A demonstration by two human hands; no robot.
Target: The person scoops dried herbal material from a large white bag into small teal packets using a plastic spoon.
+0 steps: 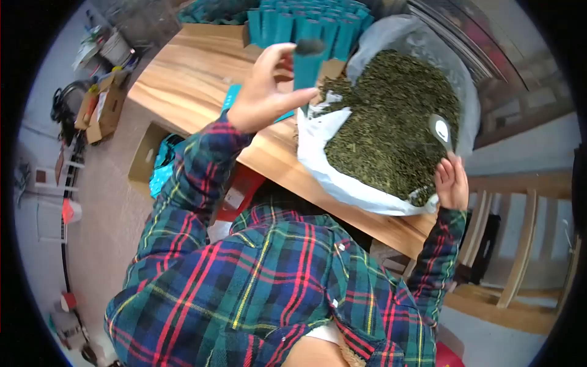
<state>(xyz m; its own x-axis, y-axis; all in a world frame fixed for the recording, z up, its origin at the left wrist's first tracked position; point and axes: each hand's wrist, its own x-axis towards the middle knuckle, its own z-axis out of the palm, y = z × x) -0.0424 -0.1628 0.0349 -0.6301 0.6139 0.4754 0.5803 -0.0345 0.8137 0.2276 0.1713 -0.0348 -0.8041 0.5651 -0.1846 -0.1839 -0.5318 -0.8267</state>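
My left hand point(266, 95) grips an upright teal packet point(307, 70) between thumb and fingers. Dark contents show at the packet's open top. On the right, my right hand point(451, 183) is closed around the handle of a metal spoon point(441, 129). The spoon's bowl is over a heap of dried green leaves point(391, 122), which lies in a large, opened white plastic bag point(348, 189) on the wooden table. Part of another teal packet point(231, 96) shows behind my left wrist.
Many upright teal packets point(309, 27) stand at the back of the wooden table point(183, 73). A cardboard box point(143, 156) with teal packaging is below its left edge. A wooden slatted frame point(520, 244) stands at right, and another cardboard box point(105, 113) lies on the floor at far left.
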